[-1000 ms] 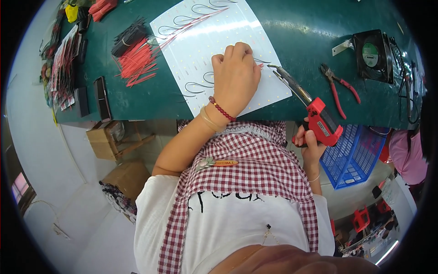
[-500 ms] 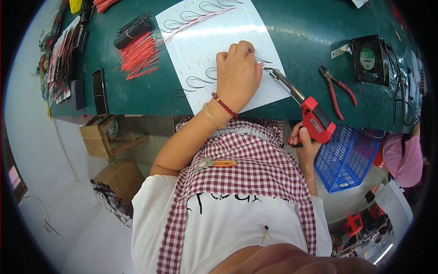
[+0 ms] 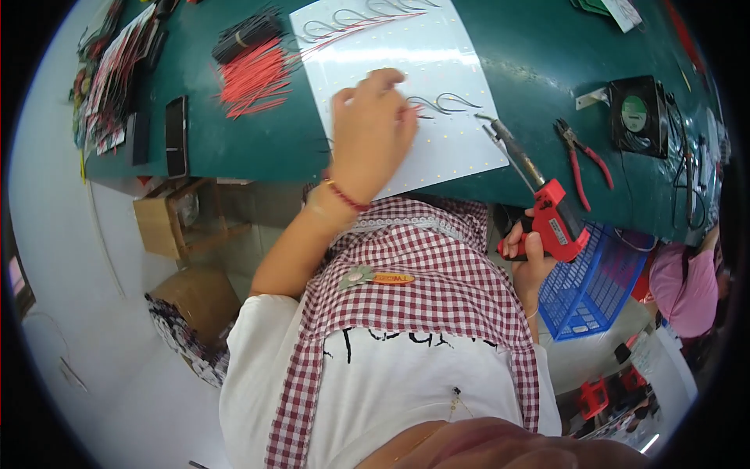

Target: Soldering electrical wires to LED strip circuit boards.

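A white sheet (image 3: 453,141) dotted with small yellowish spots lies on the green table, with several black and red wires on it. My left hand (image 3: 371,133) is over its left middle, fingers curled in and slightly blurred. The fingers hide whatever may be between them. Just right of those fingers are looped black wires (image 3: 457,99) and short red wire ends. In my right hand (image 3: 531,254) is the handle of a red soldering gun (image 3: 556,215), my fingers wrapped around it. Its metal tip points up-left over the sheet's right edge, apart from my left hand.
Left of the sheet lie a bundle of red wires (image 3: 254,82) and black wires (image 3: 246,39). A dark phone-like slab (image 3: 176,137) is farther left. Red-handled cutters (image 3: 582,160) and a black fan (image 3: 637,117) are to the right. A blue crate (image 3: 582,293) stands below the table edge.
My left hand has moved left from near the soldering tip, uncovering black loops and red ends. The soldering gun's tip has drawn off to the right. The whole view has shifted slightly.
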Demonstrator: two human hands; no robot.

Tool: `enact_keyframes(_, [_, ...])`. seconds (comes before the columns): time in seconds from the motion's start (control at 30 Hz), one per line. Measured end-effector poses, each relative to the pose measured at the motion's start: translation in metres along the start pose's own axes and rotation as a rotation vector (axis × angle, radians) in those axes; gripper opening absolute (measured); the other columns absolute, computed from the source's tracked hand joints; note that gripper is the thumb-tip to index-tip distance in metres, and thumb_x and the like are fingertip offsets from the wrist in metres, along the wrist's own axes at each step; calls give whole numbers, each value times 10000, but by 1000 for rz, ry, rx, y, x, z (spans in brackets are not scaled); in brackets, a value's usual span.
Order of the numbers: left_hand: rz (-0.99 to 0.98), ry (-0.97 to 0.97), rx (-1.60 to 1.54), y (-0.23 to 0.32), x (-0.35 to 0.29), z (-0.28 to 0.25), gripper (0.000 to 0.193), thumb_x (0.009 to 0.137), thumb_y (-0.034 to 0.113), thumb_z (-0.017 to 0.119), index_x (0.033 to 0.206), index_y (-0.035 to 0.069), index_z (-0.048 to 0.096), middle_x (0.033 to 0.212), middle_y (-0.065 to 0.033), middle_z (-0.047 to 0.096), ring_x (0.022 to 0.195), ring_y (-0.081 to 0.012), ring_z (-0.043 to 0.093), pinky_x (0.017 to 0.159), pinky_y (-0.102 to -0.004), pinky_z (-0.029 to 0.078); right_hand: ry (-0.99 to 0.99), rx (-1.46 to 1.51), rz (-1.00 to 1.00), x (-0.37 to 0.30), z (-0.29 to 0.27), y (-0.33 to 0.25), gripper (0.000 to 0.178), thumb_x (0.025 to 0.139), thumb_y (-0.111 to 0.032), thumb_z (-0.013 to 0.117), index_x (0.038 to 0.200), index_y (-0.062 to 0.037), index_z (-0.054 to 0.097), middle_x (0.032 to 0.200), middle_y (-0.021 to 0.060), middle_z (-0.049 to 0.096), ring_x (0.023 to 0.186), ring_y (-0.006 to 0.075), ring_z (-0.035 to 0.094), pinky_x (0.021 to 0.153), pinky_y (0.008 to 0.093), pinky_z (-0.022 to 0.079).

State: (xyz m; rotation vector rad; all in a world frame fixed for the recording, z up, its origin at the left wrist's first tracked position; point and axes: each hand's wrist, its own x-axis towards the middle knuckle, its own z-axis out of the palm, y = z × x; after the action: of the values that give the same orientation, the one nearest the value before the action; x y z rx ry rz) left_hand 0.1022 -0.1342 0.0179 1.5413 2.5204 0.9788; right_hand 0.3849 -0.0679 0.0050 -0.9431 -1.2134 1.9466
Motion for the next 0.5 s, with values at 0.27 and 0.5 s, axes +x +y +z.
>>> enact_keyframes(0.27, [-127, -75, -110, -59, -62, -56, 115, 765, 92, 648, 728, 68, 541, 1157, -35, 608, 1214, -239, 507, 1031, -471, 258, -291, -115, 268, 21, 33, -1, 375, 884, -176, 576, 1175, 46, 495, 692, 105, 564, 514, 107, 466, 497, 228, 394])
enact_keyframes(0.5, [-83, -77, -39, -56, -63, -39, 143, 768, 55, 614, 693, 79, 494, 1156, -10, 609, 1216, -202, 507, 1040, -493, 250, -331, -234, 269, 22, 60, 11, 131, 868, -84, 596, 948, 20, 590, 679, 49, 598, 529, 67, 491, 499, 211, 390])
